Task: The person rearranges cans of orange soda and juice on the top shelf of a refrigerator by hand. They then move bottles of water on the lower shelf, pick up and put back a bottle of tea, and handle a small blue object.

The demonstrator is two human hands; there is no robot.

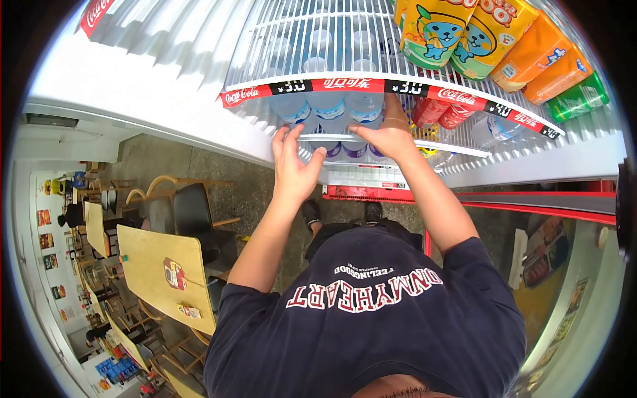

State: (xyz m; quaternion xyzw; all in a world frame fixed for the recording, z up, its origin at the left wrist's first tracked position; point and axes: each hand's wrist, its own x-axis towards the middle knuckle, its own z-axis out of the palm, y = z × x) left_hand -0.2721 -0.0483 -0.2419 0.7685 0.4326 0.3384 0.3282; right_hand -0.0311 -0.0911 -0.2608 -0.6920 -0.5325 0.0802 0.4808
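Note:
I stand at an open drinks cooler. My left hand (294, 166) is raised with its fingers spread, and the fingertips touch the white front rail (332, 138) of a wire shelf. My right hand (388, 136) reaches over the same rail and lies palm down on the row of clear water bottles (328, 106). Its fingertips are hidden among the bottles, so its grip does not show. Red cans (438, 114) stand just right of that hand.
The shelf above holds orange juice cartons (464, 30) and a green pack (577, 98), behind a red price strip (371, 86). The cooler door (564, 278) hangs open at the right. Wooden tables (166, 272) and chairs fill the room at the left.

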